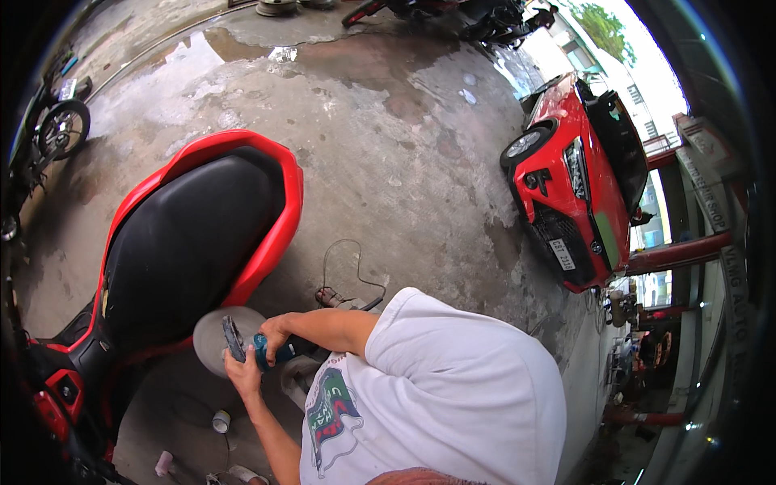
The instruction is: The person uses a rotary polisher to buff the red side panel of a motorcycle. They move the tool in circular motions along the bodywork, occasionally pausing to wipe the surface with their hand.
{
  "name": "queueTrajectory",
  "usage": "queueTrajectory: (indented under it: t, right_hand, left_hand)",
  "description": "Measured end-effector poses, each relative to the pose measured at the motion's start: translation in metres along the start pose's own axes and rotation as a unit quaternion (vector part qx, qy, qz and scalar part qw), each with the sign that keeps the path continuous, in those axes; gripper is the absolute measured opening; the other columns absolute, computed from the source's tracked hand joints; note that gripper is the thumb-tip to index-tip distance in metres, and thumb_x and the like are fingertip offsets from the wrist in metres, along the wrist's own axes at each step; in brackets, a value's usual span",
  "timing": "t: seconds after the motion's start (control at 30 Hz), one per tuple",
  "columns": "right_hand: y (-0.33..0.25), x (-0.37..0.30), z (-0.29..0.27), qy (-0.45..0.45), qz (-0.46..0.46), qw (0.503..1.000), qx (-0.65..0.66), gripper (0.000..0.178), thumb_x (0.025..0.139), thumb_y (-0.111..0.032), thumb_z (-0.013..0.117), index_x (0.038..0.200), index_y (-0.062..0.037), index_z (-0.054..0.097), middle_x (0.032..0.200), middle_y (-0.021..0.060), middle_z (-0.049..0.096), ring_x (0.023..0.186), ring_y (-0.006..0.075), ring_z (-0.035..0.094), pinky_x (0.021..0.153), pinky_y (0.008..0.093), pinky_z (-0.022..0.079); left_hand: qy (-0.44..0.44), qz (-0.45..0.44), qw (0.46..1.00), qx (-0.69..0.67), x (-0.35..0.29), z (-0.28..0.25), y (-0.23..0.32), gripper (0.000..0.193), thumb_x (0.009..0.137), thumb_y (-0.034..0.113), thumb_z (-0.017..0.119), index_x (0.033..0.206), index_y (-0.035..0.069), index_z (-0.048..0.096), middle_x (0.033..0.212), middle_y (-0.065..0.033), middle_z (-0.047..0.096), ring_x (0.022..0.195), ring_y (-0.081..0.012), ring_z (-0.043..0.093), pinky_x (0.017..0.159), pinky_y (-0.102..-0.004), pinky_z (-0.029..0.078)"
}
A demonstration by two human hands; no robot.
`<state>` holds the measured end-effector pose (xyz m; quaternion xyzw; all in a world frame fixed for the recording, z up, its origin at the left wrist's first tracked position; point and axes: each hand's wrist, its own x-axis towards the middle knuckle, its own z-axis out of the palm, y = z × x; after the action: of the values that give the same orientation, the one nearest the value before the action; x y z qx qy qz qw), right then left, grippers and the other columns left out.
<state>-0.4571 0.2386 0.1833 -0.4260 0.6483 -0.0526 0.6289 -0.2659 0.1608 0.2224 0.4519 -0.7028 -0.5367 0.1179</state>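
Fingers of my right hand [277, 338] are wrapped round the teal and black power tool [261, 351], clamped on its body; those of my left hand [242, 373] close on its dark front part, though their tips are partly hidden. Under me spreads a grey concrete floor [388, 170], stained and patchy, with darker wet areas toward the far side. A red car [594, 178] stands to the right with its front toward me and a dull green patch on the bonnet; beyond it, a red post [679, 254] leads into a cluttered workshop. At the far left is a dark motorcycle [65, 129], its wheel side-on. A thin cord [325, 263] loops on the concrete ahead of my white shirt [453, 388], and a small round container [221, 421] is on the floor near my left forearm.

The tool is just beside the red motorcycle [293, 182] with the long black seat [198, 234], near its lower side. Its long axis runs roughly left to right, the round pale disc [208, 341] at the left end and the black rear toward my right arm. I cannot tell whether the disc touches the bodywork.
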Motion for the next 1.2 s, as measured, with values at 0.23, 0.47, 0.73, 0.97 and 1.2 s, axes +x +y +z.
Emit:
queueTrajectory:
  t: [0.23, 0.47, 0.73, 0.97, 1.2]
  right_hand:
    - [0.052, -0.056, -0.058, 0.033, 0.026, 0.998, -0.048, 0.086, 0.054, -0.058, 0.098, 0.122, -0.0093, 0.081, 0.129, 0.0161, 0.078, 0.118, 0.0297, 0.074, 0.105, 0.0423, 0.058]
    - [0.072, -0.084, -0.05, 0.048, -0.025, 0.998, -0.014, 0.088, 0.057, -0.046, 0.099, 0.129, -0.0022, 0.073, 0.125, 0.0183, 0.077, 0.115, 0.0297, 0.074, 0.106, 0.0407, 0.055]
    - [0.072, -0.048, -0.025, 0.015, 0.026, 0.999, -0.043, 0.106, 0.059, -0.047, 0.099, 0.143, 0.0059, 0.06, 0.13, 0.0223, 0.075, 0.124, 0.0344, 0.071, 0.109, 0.0414, 0.053]
    - [-0.017, 0.031, 0.004, -0.077, 0.034, 0.986, -0.142, 0.106, 0.056, -0.058, 0.097, 0.137, 0.0024, 0.065, 0.126, 0.0222, 0.076, 0.119, 0.0348, 0.073, 0.107, 0.0417, 0.055]
    - [0.009, 0.026, -0.01, -0.043, 0.02, 0.986, -0.163, 0.109, 0.056, -0.056, 0.099, 0.141, 0.001, 0.062, 0.129, 0.0225, 0.075, 0.123, 0.0349, 0.072, 0.106, 0.0417, 0.055]
  left_hand:
    - [0.052, 0.079, 0.995, -0.024, 0.013, 0.089, 0.041, 0.033, 0.091, 0.017, 0.083, 0.111, -0.005, 0.068, 0.093, -0.0221, 0.072, 0.085, -0.0368, 0.07, 0.082, -0.0469, 0.055]
    - [0.015, -0.061, 0.998, 0.005, -0.023, 0.104, 0.084, 0.048, 0.085, 0.029, 0.085, 0.121, 0.001, 0.071, 0.102, -0.0299, 0.075, 0.102, -0.0499, 0.073, 0.086, -0.0541, 0.058]
    - [0.047, -0.098, 0.994, -0.03, -0.043, 0.078, 0.059, 0.056, 0.084, 0.038, 0.086, 0.125, 0.003, 0.073, 0.105, -0.0278, 0.076, 0.102, -0.0459, 0.074, 0.088, -0.0517, 0.059]
    - [0.124, -0.158, 0.972, -0.118, -0.039, 0.0, -0.014, 0.042, 0.086, 0.031, 0.086, 0.112, 0.001, 0.074, 0.1, -0.0239, 0.077, 0.095, -0.0419, 0.076, 0.084, -0.0479, 0.058]
    - [0.139, -0.112, 0.974, -0.139, -0.039, 0.027, -0.009, 0.044, 0.084, 0.031, 0.087, 0.114, 0.001, 0.075, 0.097, -0.0228, 0.077, 0.092, -0.0366, 0.077, 0.083, -0.0461, 0.058]
